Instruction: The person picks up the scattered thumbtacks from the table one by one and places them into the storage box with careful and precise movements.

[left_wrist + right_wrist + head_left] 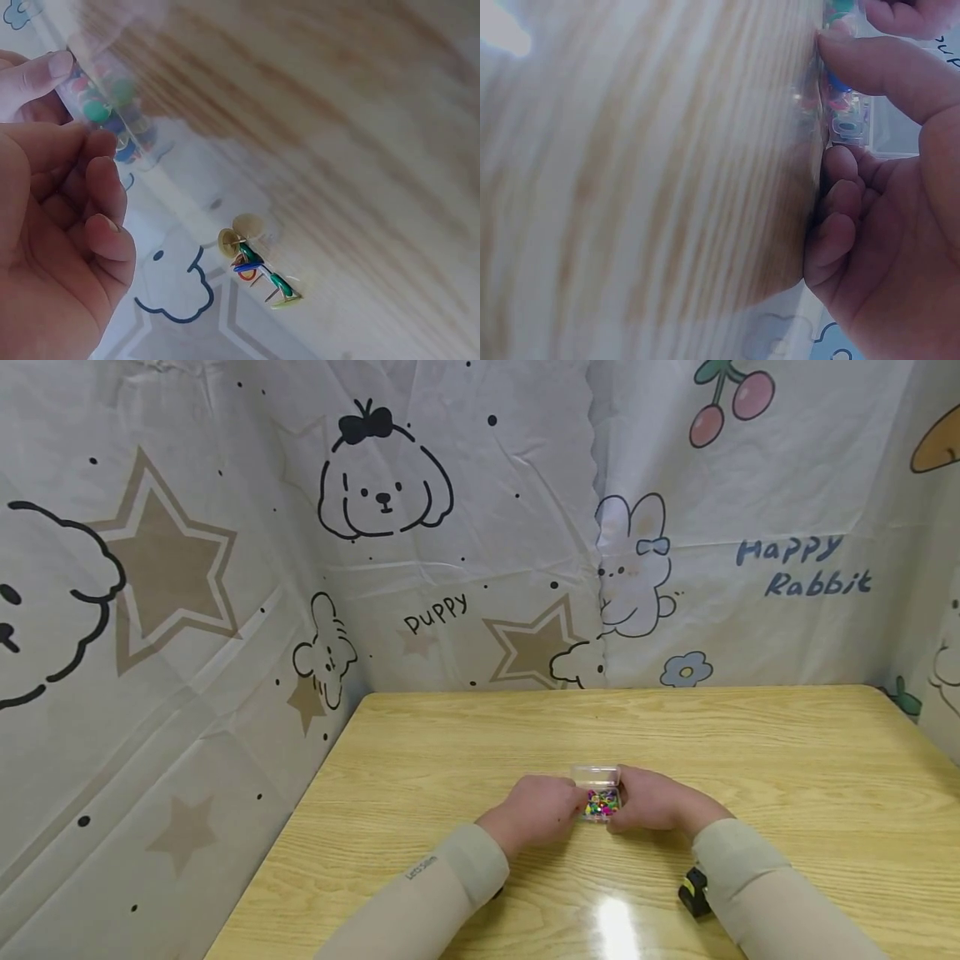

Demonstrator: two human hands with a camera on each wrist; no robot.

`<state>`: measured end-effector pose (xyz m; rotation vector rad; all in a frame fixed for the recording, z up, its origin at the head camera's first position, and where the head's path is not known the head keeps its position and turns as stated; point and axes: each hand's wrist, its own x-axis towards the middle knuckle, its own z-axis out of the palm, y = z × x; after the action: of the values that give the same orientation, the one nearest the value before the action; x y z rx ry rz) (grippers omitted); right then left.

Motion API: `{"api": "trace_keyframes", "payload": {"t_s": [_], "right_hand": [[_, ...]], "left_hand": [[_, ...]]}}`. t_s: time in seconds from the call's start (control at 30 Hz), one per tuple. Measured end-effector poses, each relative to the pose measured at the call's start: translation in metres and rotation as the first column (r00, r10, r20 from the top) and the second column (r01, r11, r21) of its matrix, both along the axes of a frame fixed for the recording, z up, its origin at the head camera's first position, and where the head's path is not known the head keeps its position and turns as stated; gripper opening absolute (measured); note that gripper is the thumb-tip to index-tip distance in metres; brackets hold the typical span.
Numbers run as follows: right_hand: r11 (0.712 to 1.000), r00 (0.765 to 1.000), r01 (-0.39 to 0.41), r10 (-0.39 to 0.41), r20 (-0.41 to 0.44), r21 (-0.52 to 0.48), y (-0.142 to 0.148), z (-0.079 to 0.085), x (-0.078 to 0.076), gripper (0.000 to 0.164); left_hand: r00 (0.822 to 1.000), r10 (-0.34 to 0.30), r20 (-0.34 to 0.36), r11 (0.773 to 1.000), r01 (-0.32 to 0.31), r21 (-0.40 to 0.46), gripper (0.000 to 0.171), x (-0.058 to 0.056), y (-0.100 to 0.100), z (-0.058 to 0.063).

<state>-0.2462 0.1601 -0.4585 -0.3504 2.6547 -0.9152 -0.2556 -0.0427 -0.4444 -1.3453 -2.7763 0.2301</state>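
A small clear plastic box stands on the table with its lid raised at the far side. Colourful thumbtacks fill its lower part. My right hand grips the box's right side; in the right wrist view its thumb presses the near wall, the other fingers curled beside it. From the left, my left hand holds the box's left edge between thumb and forefinger, its remaining fingers curled. Whether a tack is between those fingertips is hidden. Several loose thumbtacks lie on the table near my left hand, hidden in the head view.
The wooden table reaches back to a printed cloth hanging behind and along the left side. A black device with a yellow mark sits under the right sleeve's cuff. Light glares off the table near its front.
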Motion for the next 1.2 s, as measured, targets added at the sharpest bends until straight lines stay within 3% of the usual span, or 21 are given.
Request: {"api": "trace_keyframes", "payload": {"t_s": [0.33,0.63,0.83,1.2], "right_hand": [[1.0,1.0,-0.01,0.01,0.005,-0.023,0.001,0.001,-0.001,0.059],[0.999,1.0,-0.003,0.004,0.031,-0.048,0.0,0.0,-0.001,0.056],[0.999,0.999,-0.005,0.007,0.036,-0.047,-0.001,0.0,0.0,0.056],[0.998,0.999,-0.02,0.022,0.024,-0.055,-0.001,0.001,0.003,0.057]], "left_hand": [[0.999,-0.007,0.036,0.997,0.005,0.079,0.01,-0.003,-0.008,0.003],[0.996,0.068,0.062,0.989,-0.075,0.127,0.011,-0.013,-0.033,0.011],[0.983,0.134,0.123,0.98,-0.15,0.128,0.014,-0.023,-0.057,0.014],[0.957,0.211,0.2,0.968,-0.233,0.097,0.008,-0.033,-0.086,0.004]]}}
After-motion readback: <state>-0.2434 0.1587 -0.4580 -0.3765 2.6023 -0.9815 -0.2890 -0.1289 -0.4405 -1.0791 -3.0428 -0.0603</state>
